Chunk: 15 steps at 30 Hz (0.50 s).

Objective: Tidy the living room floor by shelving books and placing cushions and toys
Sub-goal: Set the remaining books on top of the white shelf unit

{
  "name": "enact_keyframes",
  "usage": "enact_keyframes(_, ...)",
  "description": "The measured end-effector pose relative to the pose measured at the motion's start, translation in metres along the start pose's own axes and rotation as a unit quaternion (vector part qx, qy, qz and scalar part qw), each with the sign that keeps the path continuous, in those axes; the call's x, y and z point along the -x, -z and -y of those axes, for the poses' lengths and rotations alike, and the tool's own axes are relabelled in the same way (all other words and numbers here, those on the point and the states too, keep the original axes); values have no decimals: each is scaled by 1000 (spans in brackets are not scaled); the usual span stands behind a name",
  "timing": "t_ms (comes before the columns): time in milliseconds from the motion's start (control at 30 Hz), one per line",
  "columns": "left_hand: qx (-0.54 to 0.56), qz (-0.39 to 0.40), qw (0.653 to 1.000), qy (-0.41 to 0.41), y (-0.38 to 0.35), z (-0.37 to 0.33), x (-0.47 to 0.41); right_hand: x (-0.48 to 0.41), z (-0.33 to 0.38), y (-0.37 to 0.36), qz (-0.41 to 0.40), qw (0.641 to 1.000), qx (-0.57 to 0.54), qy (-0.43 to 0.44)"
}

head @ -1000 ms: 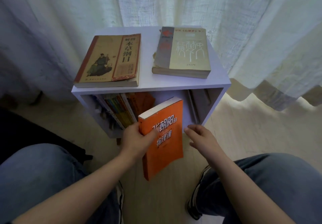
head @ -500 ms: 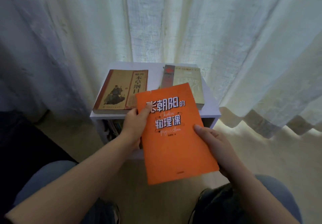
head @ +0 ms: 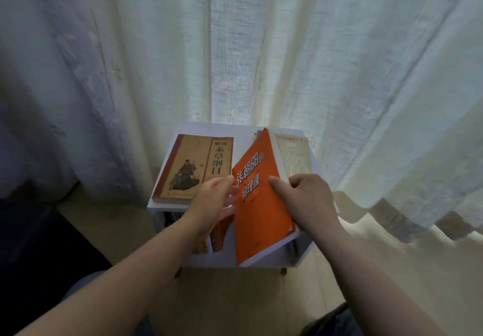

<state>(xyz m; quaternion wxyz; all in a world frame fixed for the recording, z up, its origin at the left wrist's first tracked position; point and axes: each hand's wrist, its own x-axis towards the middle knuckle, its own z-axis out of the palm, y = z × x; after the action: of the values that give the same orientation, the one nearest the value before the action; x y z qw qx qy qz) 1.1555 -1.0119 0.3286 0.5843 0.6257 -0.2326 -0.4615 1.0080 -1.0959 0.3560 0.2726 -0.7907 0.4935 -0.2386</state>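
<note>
While the right hand (head: 308, 199) grasps the orange book (head: 261, 212) by its right edge, thumb on the cover and fingers curled behind, the left hand (head: 214, 199) is released, fingers loosely straight. Its tips are at the book's left edge, but blur hides whether they touch. The orange book stands tilted between the two hands, top corner pointing away from the person. Whether its lower edge rests on anything cannot be told. Just beyond the left hand a brown book (head: 193, 165) lies flat on top of the white shelf (head: 241, 139). Beyond the right hand a beige book (head: 295, 158) also lies flat, partly hidden by the orange one. Under the left wrist, shelved books (head: 217, 236) stand inside. A pale curtain (head: 261, 48) hangs behind everything, with wooden floor (head: 366, 270) beside the right forearm.
</note>
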Motion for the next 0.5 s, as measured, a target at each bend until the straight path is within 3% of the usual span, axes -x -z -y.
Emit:
enact_keyframes(200,54,-10,998,26,26,-17,-10,-9,23,-19,43,999,-12,17)
enact_keyframes(333,60,3,997,52,43,-29,-19,-7,26,-26,93,986,-133,-34)
enact_keyframes(500,51,31,995,75,57,-34,-23,-1,34,-32,157,928,-319,-113)
